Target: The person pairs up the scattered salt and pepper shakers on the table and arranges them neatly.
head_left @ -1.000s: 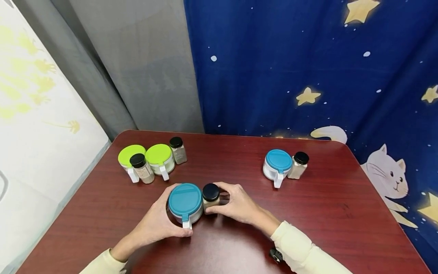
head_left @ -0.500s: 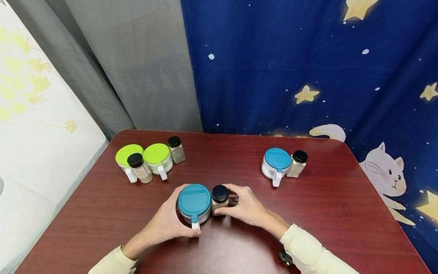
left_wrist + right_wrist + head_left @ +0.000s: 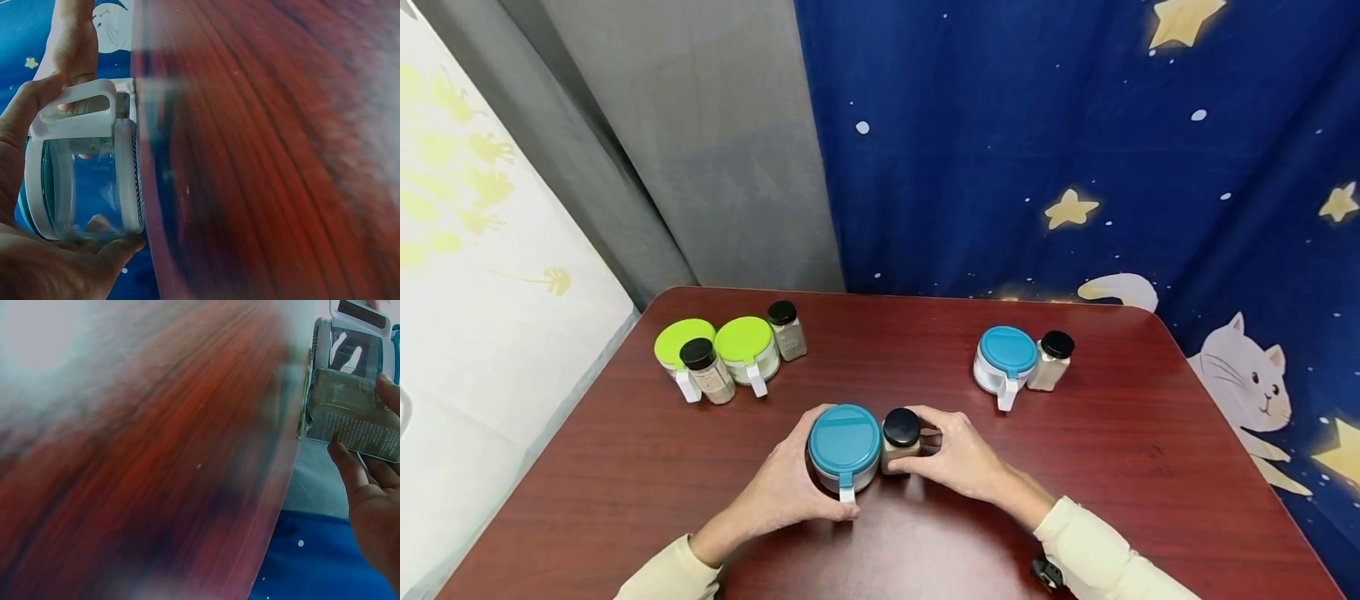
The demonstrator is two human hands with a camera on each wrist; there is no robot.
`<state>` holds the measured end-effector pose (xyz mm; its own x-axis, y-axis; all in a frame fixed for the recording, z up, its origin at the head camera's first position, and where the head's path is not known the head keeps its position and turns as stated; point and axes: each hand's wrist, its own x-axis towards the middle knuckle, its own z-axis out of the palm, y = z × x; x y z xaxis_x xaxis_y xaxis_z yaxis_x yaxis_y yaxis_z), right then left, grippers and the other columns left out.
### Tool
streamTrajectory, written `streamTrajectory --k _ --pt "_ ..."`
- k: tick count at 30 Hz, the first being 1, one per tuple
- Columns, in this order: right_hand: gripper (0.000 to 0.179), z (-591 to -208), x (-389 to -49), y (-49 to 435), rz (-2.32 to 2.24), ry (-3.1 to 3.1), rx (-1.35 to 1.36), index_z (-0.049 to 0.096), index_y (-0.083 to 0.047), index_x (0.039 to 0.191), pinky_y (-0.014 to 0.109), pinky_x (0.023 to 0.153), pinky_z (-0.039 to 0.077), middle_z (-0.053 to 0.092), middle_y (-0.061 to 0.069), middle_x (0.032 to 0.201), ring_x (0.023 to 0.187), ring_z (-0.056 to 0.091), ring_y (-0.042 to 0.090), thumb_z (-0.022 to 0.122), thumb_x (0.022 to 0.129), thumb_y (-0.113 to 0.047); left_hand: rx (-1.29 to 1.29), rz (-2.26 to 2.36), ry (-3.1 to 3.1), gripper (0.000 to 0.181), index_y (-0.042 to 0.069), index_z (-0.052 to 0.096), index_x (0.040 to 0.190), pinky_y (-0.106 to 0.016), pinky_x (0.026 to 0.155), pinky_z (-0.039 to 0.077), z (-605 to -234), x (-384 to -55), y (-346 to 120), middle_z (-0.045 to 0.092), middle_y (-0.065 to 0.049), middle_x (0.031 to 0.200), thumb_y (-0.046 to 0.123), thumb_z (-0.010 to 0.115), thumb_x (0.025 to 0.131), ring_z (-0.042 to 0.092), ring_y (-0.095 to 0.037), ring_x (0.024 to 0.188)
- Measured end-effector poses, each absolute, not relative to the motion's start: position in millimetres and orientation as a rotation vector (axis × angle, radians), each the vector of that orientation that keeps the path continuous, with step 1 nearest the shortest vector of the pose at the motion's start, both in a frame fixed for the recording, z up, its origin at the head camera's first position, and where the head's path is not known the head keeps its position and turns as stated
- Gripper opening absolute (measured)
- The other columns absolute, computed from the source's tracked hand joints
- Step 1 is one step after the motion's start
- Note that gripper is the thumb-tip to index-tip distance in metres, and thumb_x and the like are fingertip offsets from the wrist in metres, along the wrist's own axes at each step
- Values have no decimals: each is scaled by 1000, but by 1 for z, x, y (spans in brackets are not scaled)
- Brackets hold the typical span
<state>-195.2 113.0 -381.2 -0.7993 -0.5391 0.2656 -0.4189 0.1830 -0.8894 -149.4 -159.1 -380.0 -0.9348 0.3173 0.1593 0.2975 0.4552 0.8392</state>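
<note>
My left hand point(image 3: 790, 486) grips a clear round seasoning jar point(image 3: 845, 450) with a blue lid and a white handle, thumb by the handle and fingers round the far side. In the left wrist view, the clear body of this jar point(image 3: 94, 187) shows above the tabletop edge. My right hand point(image 3: 962, 458) holds a square spice bottle point(image 3: 901, 440) with a black cap between thumb and fingers. Bottle and jar stand upright side by side at the front middle of the table. The right wrist view shows fine print on the spice bottle point(image 3: 356, 419).
On the dark red table point(image 3: 1112, 492), two green-lidded jars, one in front point(image 3: 747, 354), and two black-capped bottles, one being round point(image 3: 709, 372), stand at the back left. Another blue-lidded jar point(image 3: 1007, 362) and a black-capped square bottle point(image 3: 1051, 362) stand at the back right. Curtains point(image 3: 962, 167) hang behind.
Both hands have moved to the right across the table, taking the blue-lidded jar and the spice bottle along side by side. The other jars and bottles have stayed in place.
</note>
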Motion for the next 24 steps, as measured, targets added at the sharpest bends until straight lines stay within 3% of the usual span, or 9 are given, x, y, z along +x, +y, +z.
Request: streamTrajectory --k 9,24 --pt "51 -382 -189 125 -1705 2390 -989 67 -9 126 32 83 57 73 2 113 97 72 17 89 81 -18 614 1519 2642 116 27 37 150 -48 98 48 -378 -152 -147 57 10 131 35 103 54 58 -13 117" --pt "52 -383 -185 152 -1703 2476 -920 67 -8 125 31 83 57 72 1 113 97 72 18 90 80 -19 671 1501 2628 116 27 38 148 -47 96 48 -377 -160 -123 59 13 128 36 103 52 59 -10 114"
